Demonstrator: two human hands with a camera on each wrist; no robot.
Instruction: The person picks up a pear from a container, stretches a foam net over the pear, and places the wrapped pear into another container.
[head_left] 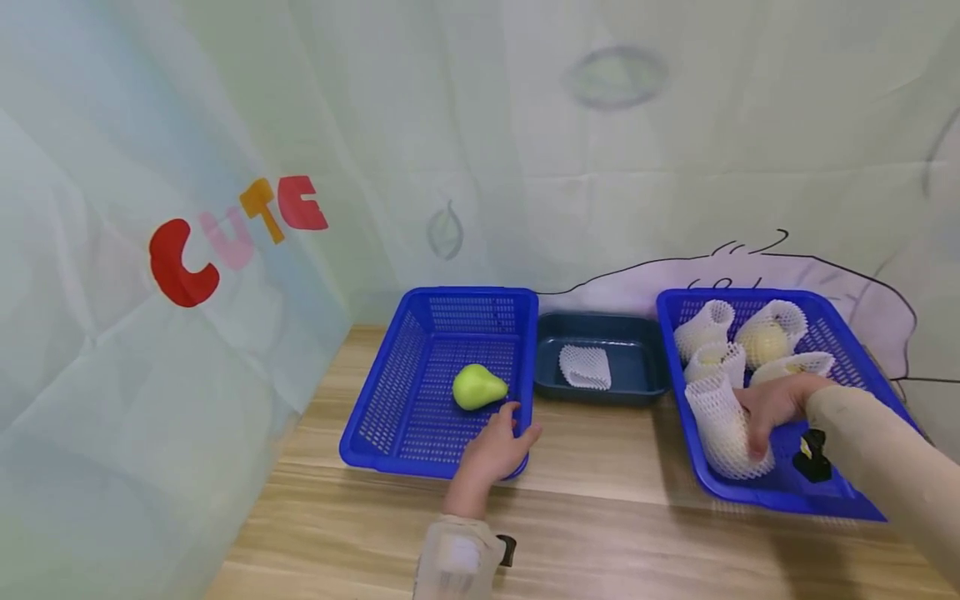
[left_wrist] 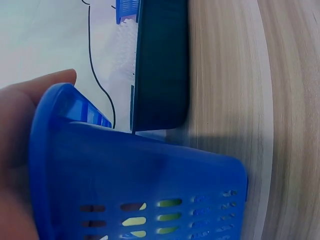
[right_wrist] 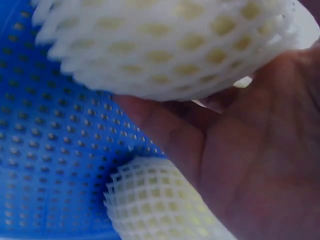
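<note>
In the right blue basket (head_left: pixel 795 492), my right hand (head_left: pixel 780 404) grips a pale yellow fruit in a white foam net (head_left: pixel 723 433). The right wrist view shows the thumb lying along this netted fruit (right_wrist: pixel 165 50), with another netted fruit (right_wrist: pixel 160 200) below. At the left blue basket (head_left: pixel 375 392), my left hand (head_left: pixel 498 442) hovers over the near right rim with relaxed fingers, thumb spread apart. A bare green pear (head_left: pixel 478 387) lies in that basket just beyond the fingertips. In the left wrist view the hand (left_wrist: pixel 17 150) is partly hidden by the basket's rim (left_wrist: pixel 42 135).
Between the baskets stands a dark teal tray (head_left: pixel 637 367) with an empty white foam net (head_left: pixel 585 367) inside. Several more netted fruits (head_left: pixel 768 342) fill the far part of the right basket. A printed cloth (head_left: pixel 487 167) hangs behind the wooden table (head_left: pixel 600 517).
</note>
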